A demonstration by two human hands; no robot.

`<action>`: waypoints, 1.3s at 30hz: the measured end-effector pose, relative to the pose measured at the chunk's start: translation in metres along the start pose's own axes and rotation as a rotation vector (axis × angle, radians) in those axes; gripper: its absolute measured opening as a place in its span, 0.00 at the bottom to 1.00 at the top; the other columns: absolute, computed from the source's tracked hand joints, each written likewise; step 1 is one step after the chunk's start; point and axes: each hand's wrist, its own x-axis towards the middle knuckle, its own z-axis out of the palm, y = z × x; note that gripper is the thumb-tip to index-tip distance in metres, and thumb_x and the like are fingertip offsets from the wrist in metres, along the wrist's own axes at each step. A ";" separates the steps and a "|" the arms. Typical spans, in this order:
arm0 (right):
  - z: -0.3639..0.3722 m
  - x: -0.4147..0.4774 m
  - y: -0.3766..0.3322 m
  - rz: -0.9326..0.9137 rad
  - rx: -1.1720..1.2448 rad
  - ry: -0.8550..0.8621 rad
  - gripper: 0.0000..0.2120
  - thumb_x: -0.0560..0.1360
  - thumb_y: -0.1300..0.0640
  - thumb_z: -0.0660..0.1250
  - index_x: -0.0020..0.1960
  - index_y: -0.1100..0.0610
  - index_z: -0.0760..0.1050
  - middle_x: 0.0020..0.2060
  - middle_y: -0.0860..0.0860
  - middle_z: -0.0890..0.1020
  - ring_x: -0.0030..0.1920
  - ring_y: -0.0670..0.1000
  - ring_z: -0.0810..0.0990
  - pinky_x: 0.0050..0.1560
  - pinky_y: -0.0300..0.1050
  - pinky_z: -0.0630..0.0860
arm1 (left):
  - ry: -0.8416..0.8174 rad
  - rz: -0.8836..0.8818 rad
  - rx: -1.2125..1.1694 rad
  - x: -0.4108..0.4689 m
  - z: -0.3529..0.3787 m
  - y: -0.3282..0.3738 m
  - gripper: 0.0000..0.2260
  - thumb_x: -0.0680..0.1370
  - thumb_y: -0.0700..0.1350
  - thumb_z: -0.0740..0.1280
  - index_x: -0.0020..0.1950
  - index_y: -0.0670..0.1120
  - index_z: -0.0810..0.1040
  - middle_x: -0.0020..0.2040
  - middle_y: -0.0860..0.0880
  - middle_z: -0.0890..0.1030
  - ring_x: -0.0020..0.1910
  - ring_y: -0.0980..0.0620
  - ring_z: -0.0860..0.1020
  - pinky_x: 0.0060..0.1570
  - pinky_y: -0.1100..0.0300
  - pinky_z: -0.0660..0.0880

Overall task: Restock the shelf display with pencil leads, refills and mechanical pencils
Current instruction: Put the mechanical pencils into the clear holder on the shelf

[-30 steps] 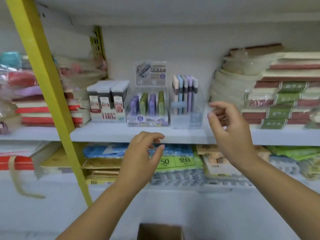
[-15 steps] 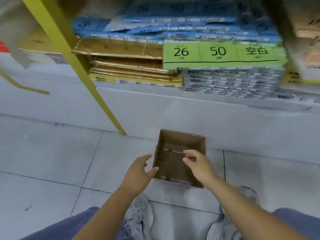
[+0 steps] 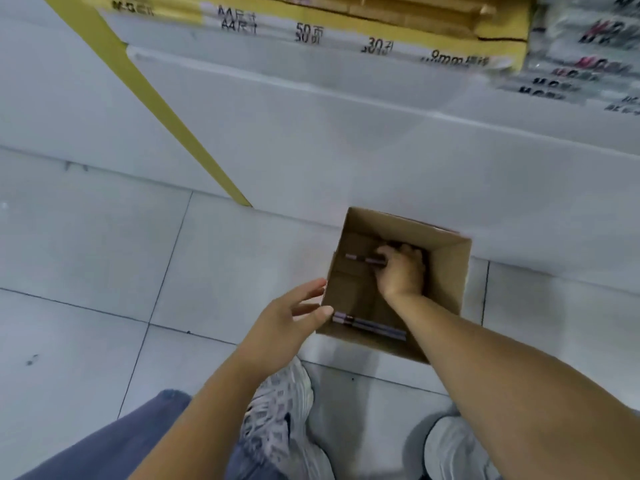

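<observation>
An open brown cardboard box point(image 3: 450, 268) stands on the tiled floor against the white shelf base. My right hand point(image 3: 401, 271) reaches down inside it, fingers curled around a purple mechanical pencil point(image 3: 363, 259) near the box's far side. Another purple pencil point(image 3: 369, 325) lies along the near wall of the box. My left hand point(image 3: 291, 327) hovers with spread fingers at the box's left wall, thumb touching its edge, holding nothing. The shelf display itself is out of view.
A slanted yellow shelf post point(image 3: 149, 98) meets the floor left of the box. Stacked yellow and white paper packs point(image 3: 346, 32) lie on the lowest shelf above. My two white sneakers point(image 3: 280, 410) and a blue trouser leg stand just behind the box.
My view dropped from the shelf display to the floor. My right hand went down into the box and closed on a purple pencil; my left hand came to the box's left wall.
</observation>
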 end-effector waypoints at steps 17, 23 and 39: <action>-0.026 -0.030 0.002 -0.199 -0.324 -0.785 0.20 0.74 0.56 0.72 0.64 0.55 0.75 0.59 0.54 0.78 0.57 0.56 0.77 0.56 0.45 0.74 | 0.052 -0.009 -0.112 -0.003 0.011 -0.011 0.16 0.81 0.53 0.65 0.68 0.67 0.71 0.65 0.59 0.77 0.58 0.63 0.79 0.46 0.68 0.79; -0.030 -0.026 0.005 -0.226 -0.341 -0.869 0.19 0.73 0.58 0.71 0.64 0.52 0.77 0.61 0.53 0.77 0.59 0.55 0.77 0.60 0.47 0.75 | 0.057 -0.003 -0.101 -0.004 0.012 -0.012 0.16 0.81 0.53 0.65 0.67 0.67 0.70 0.65 0.60 0.76 0.59 0.62 0.77 0.50 0.68 0.79; -0.033 -0.024 0.001 -0.207 -0.259 -0.975 0.19 0.74 0.59 0.71 0.64 0.52 0.76 0.61 0.54 0.77 0.59 0.56 0.77 0.60 0.49 0.76 | 0.066 0.009 -0.073 -0.002 0.013 -0.014 0.18 0.81 0.52 0.64 0.71 0.64 0.69 0.65 0.60 0.74 0.60 0.59 0.77 0.53 0.64 0.79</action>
